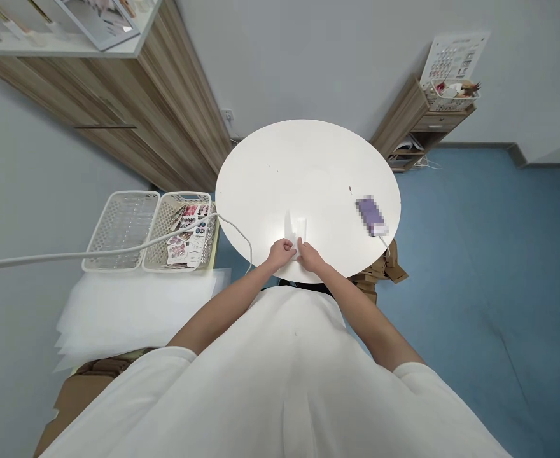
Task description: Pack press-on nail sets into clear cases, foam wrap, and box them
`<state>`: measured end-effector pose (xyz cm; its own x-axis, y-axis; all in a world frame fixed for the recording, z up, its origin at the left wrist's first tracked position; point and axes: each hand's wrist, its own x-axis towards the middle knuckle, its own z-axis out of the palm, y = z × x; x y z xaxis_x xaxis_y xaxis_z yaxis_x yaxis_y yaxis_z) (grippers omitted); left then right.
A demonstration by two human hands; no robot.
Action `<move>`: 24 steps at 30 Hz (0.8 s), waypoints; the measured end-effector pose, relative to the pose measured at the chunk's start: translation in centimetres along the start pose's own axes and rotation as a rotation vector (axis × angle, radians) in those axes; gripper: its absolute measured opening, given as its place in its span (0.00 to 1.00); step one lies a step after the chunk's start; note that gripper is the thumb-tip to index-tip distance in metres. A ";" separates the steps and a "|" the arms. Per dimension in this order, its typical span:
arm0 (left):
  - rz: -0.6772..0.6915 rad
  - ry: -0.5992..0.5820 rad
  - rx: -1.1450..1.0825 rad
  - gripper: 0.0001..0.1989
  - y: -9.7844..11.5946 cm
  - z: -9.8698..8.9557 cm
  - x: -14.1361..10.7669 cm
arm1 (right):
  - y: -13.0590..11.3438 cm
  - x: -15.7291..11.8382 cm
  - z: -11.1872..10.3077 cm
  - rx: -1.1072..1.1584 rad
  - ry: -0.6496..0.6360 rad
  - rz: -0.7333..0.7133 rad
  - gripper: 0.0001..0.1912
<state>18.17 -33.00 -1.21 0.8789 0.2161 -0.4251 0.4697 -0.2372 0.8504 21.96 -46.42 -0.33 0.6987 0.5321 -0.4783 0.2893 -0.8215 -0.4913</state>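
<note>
A small white, partly see-through sheet or sleeve stands up from the near part of the round white table, with a pointed flap rising at its left. My left hand is closed at its lower left edge, fingers pinched together. On the other side, my right hand grips its lower right part with the thumb laid along it. Both hands are close together near the table's front edge. What lies between the fingertips is too small to make out.
A blurred purple phone-like object with a cable lies on the table's right. At left are two white baskets, one holding printed cards, and white sheets. A white cable crosses above them. Cardboard sits below right.
</note>
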 end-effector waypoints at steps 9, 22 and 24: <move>0.073 -0.081 0.272 0.07 0.1 1.5 -0.1 | 1.5 0.2 0.5 0.745 0.031 0.026 0.30; 0.467 0.027 0.567 0.14 -2.1 -0.2 -1.4 | 2.4 1.6 1.5 0.790 0.150 0.138 0.19; 0.527 0.024 0.652 0.16 -2.1 0.1 -0.8 | 2.6 1.5 1.6 0.817 0.138 0.114 0.20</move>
<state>16.45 -32.74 -2.65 0.9983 -0.0583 -0.0096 -0.0417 -0.8114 0.5829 22.73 -47.43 -3.52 0.7840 0.3814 -0.4899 -0.3166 -0.4332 -0.8439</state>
